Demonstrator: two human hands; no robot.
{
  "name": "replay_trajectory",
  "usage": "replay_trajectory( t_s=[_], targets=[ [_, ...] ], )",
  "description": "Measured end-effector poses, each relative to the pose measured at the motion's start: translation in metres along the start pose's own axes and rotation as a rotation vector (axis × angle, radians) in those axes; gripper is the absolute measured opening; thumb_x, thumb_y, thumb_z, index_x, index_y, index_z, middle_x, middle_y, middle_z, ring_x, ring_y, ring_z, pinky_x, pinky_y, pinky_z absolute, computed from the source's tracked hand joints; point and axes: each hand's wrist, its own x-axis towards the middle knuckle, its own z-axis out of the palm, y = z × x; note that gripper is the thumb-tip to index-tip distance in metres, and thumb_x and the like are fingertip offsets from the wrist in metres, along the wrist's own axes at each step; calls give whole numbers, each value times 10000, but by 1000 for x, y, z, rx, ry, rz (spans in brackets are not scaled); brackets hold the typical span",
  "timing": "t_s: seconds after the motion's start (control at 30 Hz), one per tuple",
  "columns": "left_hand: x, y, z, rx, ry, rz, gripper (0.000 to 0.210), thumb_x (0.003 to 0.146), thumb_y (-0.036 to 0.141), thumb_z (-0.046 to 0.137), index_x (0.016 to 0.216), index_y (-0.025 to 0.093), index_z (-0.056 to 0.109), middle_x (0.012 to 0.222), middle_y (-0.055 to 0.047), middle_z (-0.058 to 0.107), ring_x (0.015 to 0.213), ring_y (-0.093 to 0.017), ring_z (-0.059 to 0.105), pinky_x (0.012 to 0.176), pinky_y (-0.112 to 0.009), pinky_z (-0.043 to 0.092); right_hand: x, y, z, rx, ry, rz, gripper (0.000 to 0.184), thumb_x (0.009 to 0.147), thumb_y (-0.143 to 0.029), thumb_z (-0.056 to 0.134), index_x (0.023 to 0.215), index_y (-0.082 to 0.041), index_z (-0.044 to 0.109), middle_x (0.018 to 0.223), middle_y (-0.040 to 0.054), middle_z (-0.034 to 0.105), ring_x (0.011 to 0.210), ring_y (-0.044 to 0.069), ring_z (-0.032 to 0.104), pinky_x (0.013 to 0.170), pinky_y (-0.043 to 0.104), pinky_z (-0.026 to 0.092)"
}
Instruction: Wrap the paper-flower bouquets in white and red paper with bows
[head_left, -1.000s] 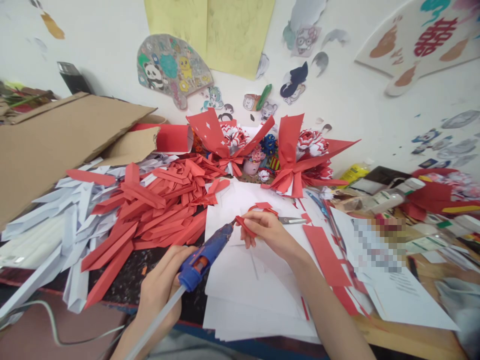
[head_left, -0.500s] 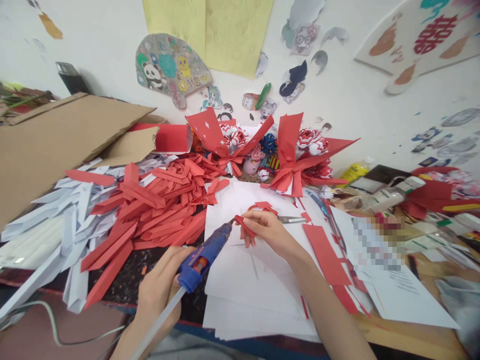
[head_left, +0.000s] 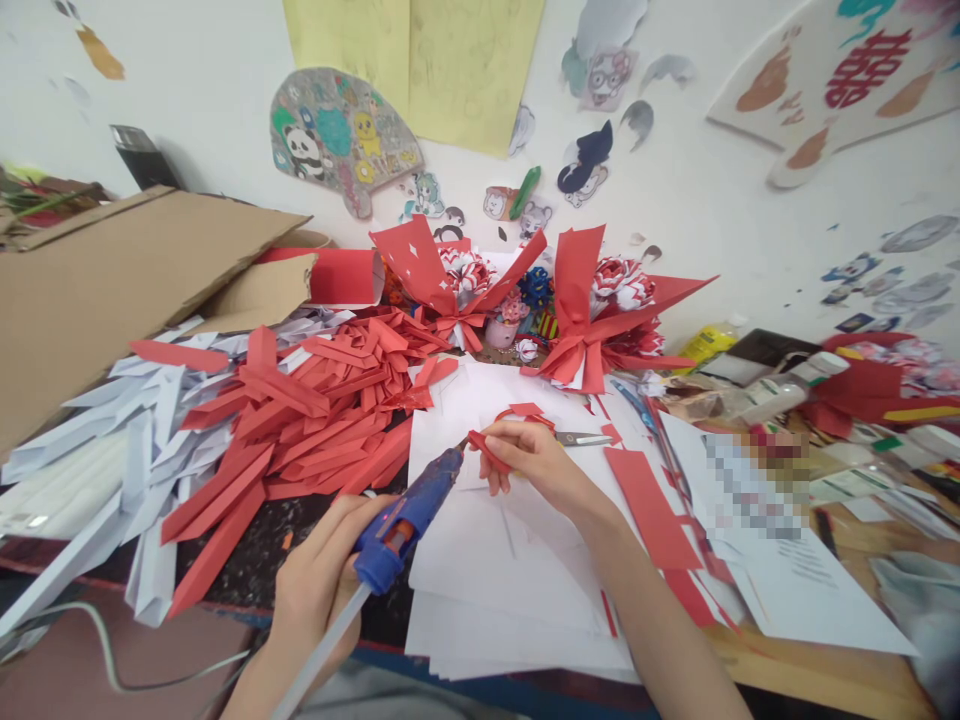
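My left hand [head_left: 326, 565] is wrapped round a blue hot glue gun [head_left: 409, 515], with a long pale glue stick [head_left: 322, 645] coming out of its back end. The gun's nozzle points up and right, at or very near a small folded red paper piece [head_left: 491, 452]. That piece is pinched in the fingertips of my right hand [head_left: 529, 455]. Whether the nozzle touches the paper I cannot tell. Below my right hand are white paper sheets [head_left: 517, 590]. Scissors [head_left: 583, 439] lie just behind it, partly hidden by the fingers.
Folded red paper strips [head_left: 300, 400] and white ones [head_left: 150, 480] are heaped at left beside cardboard [head_left: 127, 290]. Two red-wrapped paper bouquets [head_left: 577, 345] stand at the back. Red paper scraps [head_left: 656, 510], a printed sheet [head_left: 817, 590] and a yellow bottle [head_left: 709, 342] are at right.
The glue gun has shifted very slightly down and left at its rear. My right hand and the red paper piece hold almost the same position.
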Motion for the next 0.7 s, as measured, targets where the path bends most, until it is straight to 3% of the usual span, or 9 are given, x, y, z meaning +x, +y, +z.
replay_trajectory(
  t_s=[0.17,0.37,0.7],
  targets=[
    [1,-1,-2,45,-58,3,477,1012,457,250,1155,168,602,1016,-105,621,899,-194,617,793,-281,501,-1,-1,1,-4,-2,-1,319,925,-451,587,920,-137,636,774,55,684,570,116,653,497,193,467],
    [4,-7,-4,128,-84,137,398,1014,336,265,1200,178,579,1055,-96,630,924,-182,640,772,-242,507,-1,-1,1,-11,4,8,331,914,-463,598,931,-134,640,773,58,687,560,116,645,495,198,473],
    [2,-7,-6,220,-64,185,363,978,218,311,1271,173,521,1130,-111,612,973,-191,628,810,-255,500,-2,0,1,-15,2,4,330,913,-456,605,947,-130,633,769,60,688,565,119,646,504,202,479]
  ],
)
